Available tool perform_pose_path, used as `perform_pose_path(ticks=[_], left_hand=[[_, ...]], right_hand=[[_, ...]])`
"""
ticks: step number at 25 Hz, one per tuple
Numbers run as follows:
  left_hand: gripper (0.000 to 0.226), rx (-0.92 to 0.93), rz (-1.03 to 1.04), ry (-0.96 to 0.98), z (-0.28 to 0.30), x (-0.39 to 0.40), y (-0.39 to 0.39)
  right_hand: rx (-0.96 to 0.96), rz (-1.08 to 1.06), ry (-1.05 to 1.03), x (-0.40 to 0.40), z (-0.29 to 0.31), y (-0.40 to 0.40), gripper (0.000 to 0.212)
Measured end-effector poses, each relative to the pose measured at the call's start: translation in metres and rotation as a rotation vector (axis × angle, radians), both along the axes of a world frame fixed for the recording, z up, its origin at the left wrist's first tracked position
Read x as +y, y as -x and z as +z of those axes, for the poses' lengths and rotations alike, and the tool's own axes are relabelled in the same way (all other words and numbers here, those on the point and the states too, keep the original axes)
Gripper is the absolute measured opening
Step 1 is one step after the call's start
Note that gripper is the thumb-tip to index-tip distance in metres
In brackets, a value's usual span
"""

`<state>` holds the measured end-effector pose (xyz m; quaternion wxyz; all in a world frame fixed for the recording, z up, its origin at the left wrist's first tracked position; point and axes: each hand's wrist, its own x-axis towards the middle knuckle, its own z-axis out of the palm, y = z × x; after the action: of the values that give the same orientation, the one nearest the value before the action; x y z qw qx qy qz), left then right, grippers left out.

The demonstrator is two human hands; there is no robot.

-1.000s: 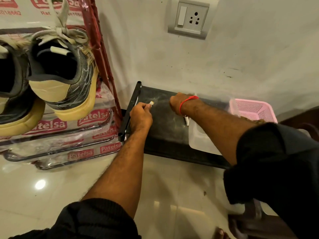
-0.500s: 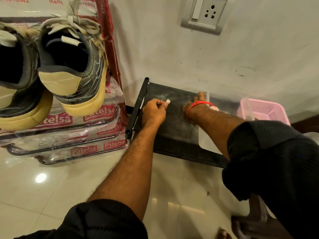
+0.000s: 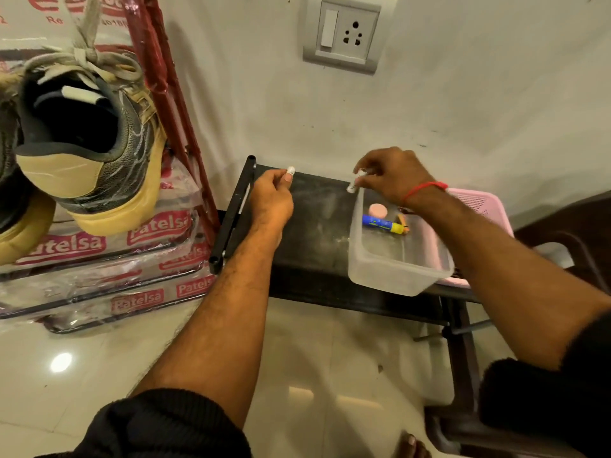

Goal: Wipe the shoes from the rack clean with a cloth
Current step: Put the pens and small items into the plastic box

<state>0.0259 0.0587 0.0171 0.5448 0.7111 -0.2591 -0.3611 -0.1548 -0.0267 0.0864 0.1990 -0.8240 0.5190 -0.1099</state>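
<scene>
Against the white wall, seen from the head camera, a low black table (image 3: 314, 233) stands on the glossy tiled floor (image 3: 99, 375), its dusty top streaked with pale smears. To its left, a red-framed rack (image 3: 155, 61) wrapped in clear printed plastic carries the shoes: a grey sneaker with a tan heel and sole (image 3: 89, 150) sits heel-out on a shelf, laces loose on top, and its partner (image 3: 13, 200) shows only partly at the picture's left edge. The left hand (image 3: 271, 200) is over the left end of the table, fingers curled, its grip pinching a small white piece (image 3: 290, 170) that pokes up past the fingertips. The right hand (image 3: 393, 176), a red thread (image 3: 425, 188) round its wrist, hovers over the far rim of a clear plastic tub (image 3: 390, 276), its grip pinching a small white stick-like thing (image 3: 355, 180); what either white piece is cannot be told. Inside the tub lie a pink round disc (image 3: 378, 211) and a blue and yellow tube (image 3: 383, 224). A pink perforated basket (image 3: 476, 203) sits just behind the tub. A switch and socket plate (image 3: 344, 34) is fixed to the wall above.
</scene>
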Motion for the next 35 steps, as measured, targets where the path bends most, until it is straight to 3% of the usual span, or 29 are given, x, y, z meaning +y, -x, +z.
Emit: perform_pose_path(ticks=[3,7,11,14,17,19,22,25,27,30,35], left_hand=[[0.018,-0.117,-0.205,0.077,0.022,-0.011,0.029],[0.014,-0.427,-0.438,0.097,0.039,-0.023,0.081],[0.024,-0.91,-0.679,-0.205,0.035,-0.021,0.114],[0.029,-0.975,-0.689,-0.344,0.025,-0.023,0.121],[0.029,-0.93,-0.711,-0.374,0.019,-0.025,0.126],[0.026,-0.797,-0.631,-0.273,0.017,-0.027,0.123],[0.048,-0.57,-0.456,-0.103,0.016,-0.033,0.104],[0.035,-0.495,-0.422,-0.076,0.018,-0.032,0.092],[0.021,-0.492,-0.443,-0.12,0.017,-0.03,0.09],[0.046,-0.369,-0.531,-0.318,0.027,-0.018,0.084],[0.061,-0.058,-0.868,-0.607,0.059,0.016,0.075]], right_hand=[[-0.032,-0.109,-0.014,0.019,0.005,0.068,0.017],[0.095,-0.164,0.015,0.032,-0.02,0.102,0.014],[0.338,-0.138,0.097,0.038,-0.038,0.103,0.022],[0.349,-0.141,0.139,0.044,-0.04,0.102,0.023],[0.334,-0.156,0.133,0.048,-0.041,0.103,0.022],[0.331,-0.175,0.121,0.047,-0.041,0.104,0.022],[0.359,-0.196,0.085,0.049,-0.039,0.1,0.023],[0.402,-0.161,0.037,0.049,-0.036,0.095,0.025],[0.254,-0.16,0.075,0.047,-0.035,0.097,0.025],[0.035,-0.264,0.106,0.052,-0.026,0.104,0.038],[0.123,-0.377,-0.124,0.066,-0.014,0.104,0.052]])
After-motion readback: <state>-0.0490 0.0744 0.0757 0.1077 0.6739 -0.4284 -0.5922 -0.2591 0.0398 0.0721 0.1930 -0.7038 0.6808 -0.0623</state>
